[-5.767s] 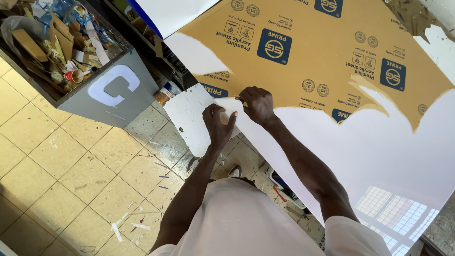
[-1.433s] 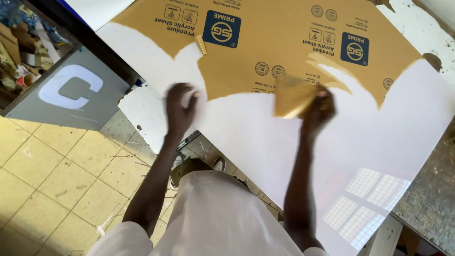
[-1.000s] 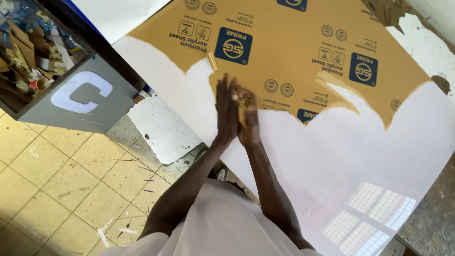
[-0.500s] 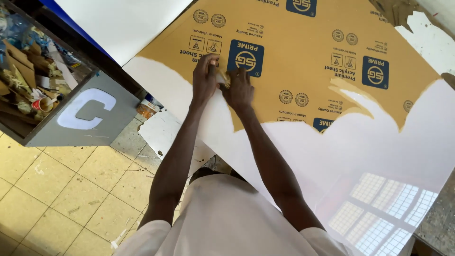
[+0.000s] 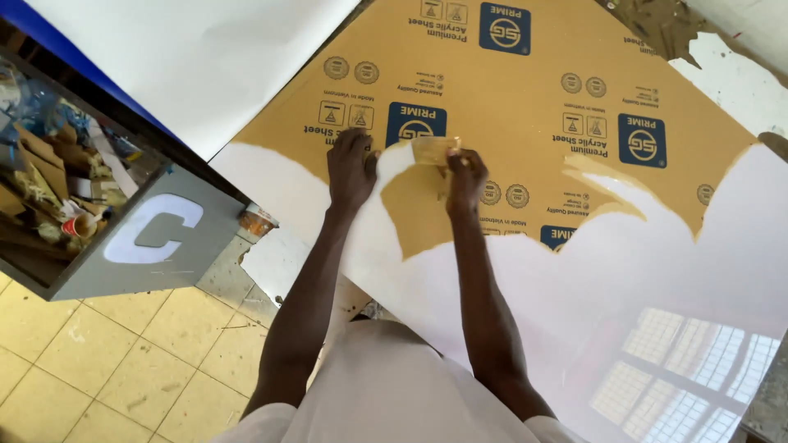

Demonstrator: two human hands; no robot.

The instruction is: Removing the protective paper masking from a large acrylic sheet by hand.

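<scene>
Hands apart: right (image 5: 465, 174) pinches paper strip (image 5: 433, 149) | left (image 5: 350, 168) flat on sheet (image 5: 657, 271) | bin (image 5: 123, 238) left

Blue square labels (image 5: 504, 27) dot the tan protective paper (image 5: 525, 90); a grey sign (image 5: 152, 238) with a white letter stands left.

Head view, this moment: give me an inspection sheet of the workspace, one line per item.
Surface: glossy white sheet, bared along its near part, reflecting a window.
Job's things: brown paper film covers the far part, its edge torn and ragged; a lifted flap curls back.
Clutter: grey box with a white letter, scraps piled inside.
Grippers: left hand flat on the sheet beside the flap; right hand fingers pinch the flap.
Cables: nothing seen.
Surroundings: yellowish tiled floor, another white panel far left.
</scene>
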